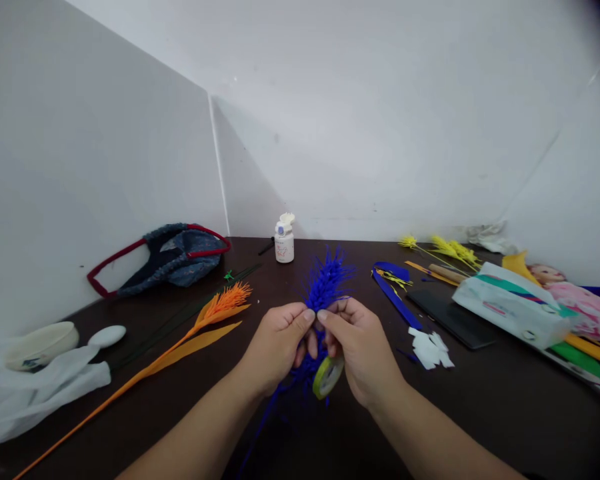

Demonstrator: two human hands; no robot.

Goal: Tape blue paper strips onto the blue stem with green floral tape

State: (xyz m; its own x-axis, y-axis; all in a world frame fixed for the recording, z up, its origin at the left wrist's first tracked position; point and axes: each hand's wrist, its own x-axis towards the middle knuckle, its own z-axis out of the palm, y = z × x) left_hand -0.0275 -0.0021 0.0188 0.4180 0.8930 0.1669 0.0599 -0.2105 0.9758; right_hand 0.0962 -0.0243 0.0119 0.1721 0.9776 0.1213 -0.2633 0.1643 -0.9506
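Note:
A blue artificial wheat ear (pixel 326 277) stands up between my two hands, its bristly head pointing away from me and its thin stem running down toward the table's near edge. My left hand (pixel 286 340) pinches it from the left, thumb against forefinger. From the other side my right hand (pixel 359 343) pinches the same ear, the two thumb tips almost meeting. A roll of yellow-green tape (pixel 329 377) hangs just below the right fingers, beside the lower blue bristles. Whether tape is wound on the ear is hidden by my fingers.
At left lie an orange wheat stalk (pixel 225 301), a denim bag (pixel 180 257), a bowl (pixel 45 343) and white cloth (pixel 45 393). A white bottle (pixel 284 243) stands behind. At right are blue strips (pixel 395 293), white scraps (pixel 430 348), a phone-like dark slab (pixel 450 319), a tissue pack (pixel 515 307) and a doll (pixel 580 300).

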